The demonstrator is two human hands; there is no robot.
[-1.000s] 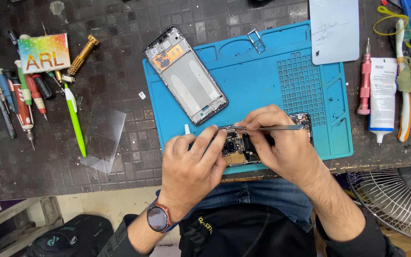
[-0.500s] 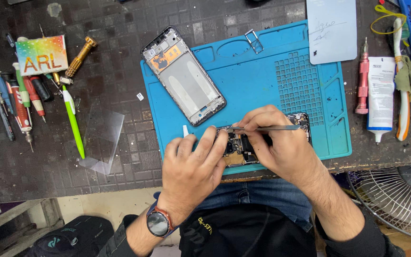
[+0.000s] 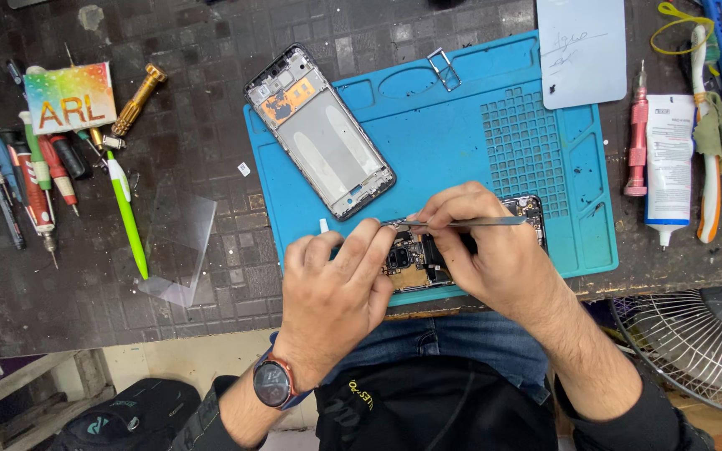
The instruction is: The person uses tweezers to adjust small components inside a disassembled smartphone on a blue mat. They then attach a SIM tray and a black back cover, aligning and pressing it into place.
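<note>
Both hands sit close together at the near edge of the blue silicone repair mat (image 3: 478, 134). The left hand (image 3: 332, 292) presses its fingertips down on the opened black phone body with exposed circuit parts (image 3: 415, 259), pinning it flat to the mat. The right hand (image 3: 482, 250) pinches one pair of slim metal tweezers (image 3: 461, 223), lying nearly level with the tips pointing left over the phone's innards, just by the left fingers. One silver phone frame with an orange patch (image 3: 321, 129) lies tilted on the mat's upper left, well apart from the hands. One pale blue-grey back panel (image 3: 582, 50) rests at the top right. Off the mat: one white glue tube (image 3: 668, 159), one pink screwdriver (image 3: 635, 134), one green pen (image 3: 127, 213), and one clear glass sheet (image 3: 179, 242) to the left.
</note>
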